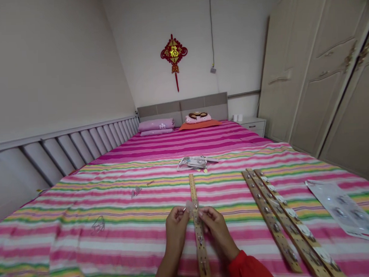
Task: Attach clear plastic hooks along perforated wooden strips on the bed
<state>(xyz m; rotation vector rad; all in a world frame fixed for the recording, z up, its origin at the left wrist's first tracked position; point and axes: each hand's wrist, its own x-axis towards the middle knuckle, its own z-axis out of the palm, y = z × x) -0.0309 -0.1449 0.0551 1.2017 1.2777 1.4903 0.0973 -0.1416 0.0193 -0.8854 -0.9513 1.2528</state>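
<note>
A narrow wooden strip (192, 186) with rows of holes lies lengthwise on the bed in front of me. Small shiny metal fittings sit along its nearer half. My left hand (176, 224) is at the strip's left edge, its thumb and fingers pinched on a small translucent plastic piece (189, 204) that reaches over the strip. On the opposite edge, my right hand (217, 228) has its fingertips closed beside a metal fitting; whatever they grip is too small to make out.
Several wooden strips with metal fittings (267, 210) lie to the right, one bearing white discs. Farther right is a clear blister pack (341, 209). Plastic packets (193, 162) lie ahead; a plastic scrap (136, 191) and a thin clear tangle (98, 224) are left.
</note>
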